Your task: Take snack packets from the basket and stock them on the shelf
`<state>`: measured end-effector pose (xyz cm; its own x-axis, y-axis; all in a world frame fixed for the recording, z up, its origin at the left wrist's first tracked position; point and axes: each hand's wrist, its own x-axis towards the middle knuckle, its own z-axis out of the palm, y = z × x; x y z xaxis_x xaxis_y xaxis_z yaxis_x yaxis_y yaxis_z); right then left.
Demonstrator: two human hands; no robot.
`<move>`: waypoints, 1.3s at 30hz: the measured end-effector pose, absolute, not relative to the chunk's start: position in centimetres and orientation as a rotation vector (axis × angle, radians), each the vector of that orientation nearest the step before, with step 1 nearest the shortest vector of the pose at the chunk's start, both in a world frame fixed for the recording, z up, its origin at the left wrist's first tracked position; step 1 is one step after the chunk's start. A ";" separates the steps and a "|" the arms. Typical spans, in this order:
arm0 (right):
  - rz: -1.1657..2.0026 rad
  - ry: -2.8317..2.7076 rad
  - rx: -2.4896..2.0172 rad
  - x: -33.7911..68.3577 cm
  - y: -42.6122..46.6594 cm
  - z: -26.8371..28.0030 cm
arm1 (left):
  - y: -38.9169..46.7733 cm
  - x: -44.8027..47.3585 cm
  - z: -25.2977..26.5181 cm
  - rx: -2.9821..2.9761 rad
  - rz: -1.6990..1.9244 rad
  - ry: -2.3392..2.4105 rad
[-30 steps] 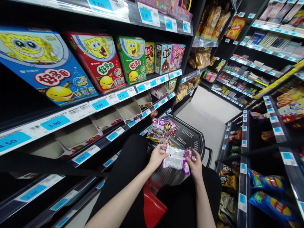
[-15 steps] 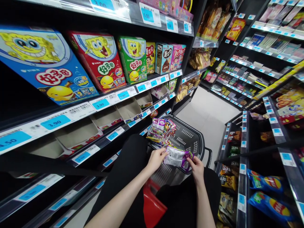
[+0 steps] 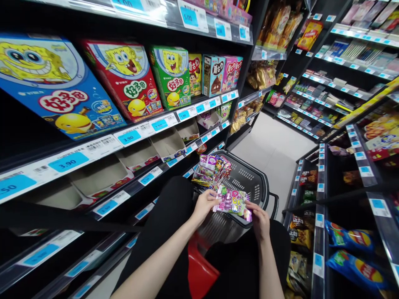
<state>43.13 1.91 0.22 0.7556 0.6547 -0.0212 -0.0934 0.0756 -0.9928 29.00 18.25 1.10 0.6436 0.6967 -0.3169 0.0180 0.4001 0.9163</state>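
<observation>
Between supermarket shelves (image 3: 102, 145), pinches a grape-candy packet (image 3: 233, 201) by opposite ends in left hand (image 3: 204, 205) and right hand (image 3: 261, 220), seemingly inspecting it, needing looser grips for release.

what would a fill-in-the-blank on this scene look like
The left hand holds the candy packet's left end, the right hand its ____ end.
More packets lie on the ____ side of the shopping basket.
The leftmost SpongeBob box is ____.
Between it and the green SpongeBob box stands a ____ box.
Missing: right; left; blue; red
</observation>
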 end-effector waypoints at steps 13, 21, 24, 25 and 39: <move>0.849 -0.208 -1.368 42.5 3.0 -1.3 | 17.8 29.1 0.6 1.303 0.458 0.748; 0.713 -0.225 -1.359 41.5 4.3 -0.9 | 18.1 29.1 0.6 1.235 0.469 0.670; 0.823 -0.263 -1.318 40.5 4.5 -0.6 | 18.0 29.0 0.4 1.260 0.406 0.652; 0.859 -0.283 -1.326 40.2 4.6 -0.5 | 18.0 28.9 0.3 1.283 0.410 0.684; 0.029 -1.432 -2.269 48.2 23.4 9.0 | 17.3 28.5 -0.7 1.358 0.204 0.822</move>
<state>48.22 23.44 8.99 0.4594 0.8609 0.2187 0.8513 -0.3565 -0.3850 28.51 17.27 -0.72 0.7117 0.5763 -0.4017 0.3212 0.2416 0.9157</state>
